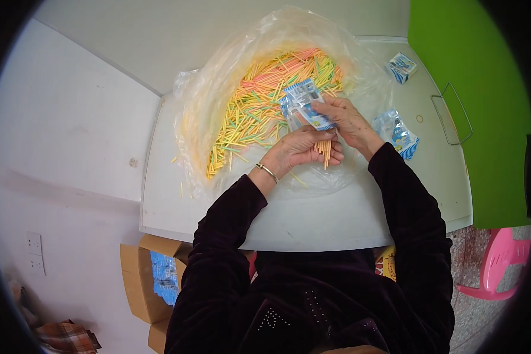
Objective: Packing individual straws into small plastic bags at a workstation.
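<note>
My left hand [301,148] grips a small bundle of orange sticks [324,148], their ends pointing down toward me. My right hand [345,121] pinches a blue and white plastic packet [305,105] held right above that bundle. Both hands meet over a large clear plastic bag [218,88] spread on the white table [312,218]. Inside the bag lies a heap of thin yellow, orange, pink and green sticks [259,106]. A thin bangle circles my left wrist.
More blue and white packets [400,134] lie to the right of my hands, and a small blue box [403,66] sits at the far right. A green panel [472,106] with a wire handle borders the table. A cardboard box [150,277] and pink stool [498,262] stand on the floor.
</note>
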A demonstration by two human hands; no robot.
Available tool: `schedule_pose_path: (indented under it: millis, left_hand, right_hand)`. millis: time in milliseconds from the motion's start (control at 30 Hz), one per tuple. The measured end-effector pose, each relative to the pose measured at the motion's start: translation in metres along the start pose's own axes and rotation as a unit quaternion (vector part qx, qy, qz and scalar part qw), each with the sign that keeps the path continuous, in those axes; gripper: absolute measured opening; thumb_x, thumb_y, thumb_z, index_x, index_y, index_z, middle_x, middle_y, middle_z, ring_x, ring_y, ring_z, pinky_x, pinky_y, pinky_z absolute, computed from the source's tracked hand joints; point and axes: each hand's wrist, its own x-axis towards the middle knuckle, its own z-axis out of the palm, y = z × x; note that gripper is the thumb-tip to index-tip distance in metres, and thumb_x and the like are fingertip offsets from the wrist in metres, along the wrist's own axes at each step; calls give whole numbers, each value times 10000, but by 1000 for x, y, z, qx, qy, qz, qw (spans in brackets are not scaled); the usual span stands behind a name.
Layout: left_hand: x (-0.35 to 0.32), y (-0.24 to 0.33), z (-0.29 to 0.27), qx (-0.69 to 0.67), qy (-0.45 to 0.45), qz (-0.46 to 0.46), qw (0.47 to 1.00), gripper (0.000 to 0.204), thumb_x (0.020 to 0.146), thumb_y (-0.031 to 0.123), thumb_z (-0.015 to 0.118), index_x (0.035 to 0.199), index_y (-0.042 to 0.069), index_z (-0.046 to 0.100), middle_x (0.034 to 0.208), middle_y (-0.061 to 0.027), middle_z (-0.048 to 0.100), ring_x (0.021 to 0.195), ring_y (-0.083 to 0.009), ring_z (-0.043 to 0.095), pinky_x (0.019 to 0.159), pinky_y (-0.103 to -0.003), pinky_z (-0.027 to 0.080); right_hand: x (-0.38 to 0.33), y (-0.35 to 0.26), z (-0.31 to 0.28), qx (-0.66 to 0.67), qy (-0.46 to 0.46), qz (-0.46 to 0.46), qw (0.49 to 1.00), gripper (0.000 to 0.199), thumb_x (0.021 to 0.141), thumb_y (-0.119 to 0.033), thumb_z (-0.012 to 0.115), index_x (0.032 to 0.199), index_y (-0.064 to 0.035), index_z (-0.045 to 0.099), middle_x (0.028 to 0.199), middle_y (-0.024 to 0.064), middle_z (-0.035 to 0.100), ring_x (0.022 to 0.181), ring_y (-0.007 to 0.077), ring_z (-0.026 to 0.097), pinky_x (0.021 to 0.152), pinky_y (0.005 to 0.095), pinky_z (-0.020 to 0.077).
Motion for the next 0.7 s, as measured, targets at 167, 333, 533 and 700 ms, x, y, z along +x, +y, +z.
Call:
schedule_pose_path:
  millis: [167,333,533,700]
  left_hand:
    - [-14,2,3,50,54,35,997,223,910,184,556,1012,-14,547,934,-179,627,818,-253,655,747,-383,556]
    - [-24,0,23,241,135,195,941,205,941,196,475,883,6,524,802,-101,626,799,-203,627,760,-284,502]
    - [-12,-15,14,479,175,315,800,204,939,201,459,902,0,460,785,-135,642,753,-253,640,673,-339,482]
    - [-13,-12,21,480,202,327,789,198,942,192,453,941,-5,440,821,-155,654,749,-272,645,666,-349,484]
  right_hand:
    - [-14,-23,-22,-68,63,-90,992,255,869,-225,610,1013,-16,626,857,-5,633,760,42,558,703,200,426]
    - [-46,-26,-27,-102,106,-47,988,227,856,-222,624,916,-5,652,784,-11,615,704,42,535,653,193,404]
    - [-73,-24,-33,-95,118,-12,988,211,864,-220,616,881,-12,651,767,-19,614,676,21,522,623,183,394]
    - [-81,-18,-42,-101,108,0,989,208,865,-217,618,886,-13,654,759,-20,618,661,19,521,615,178,394]
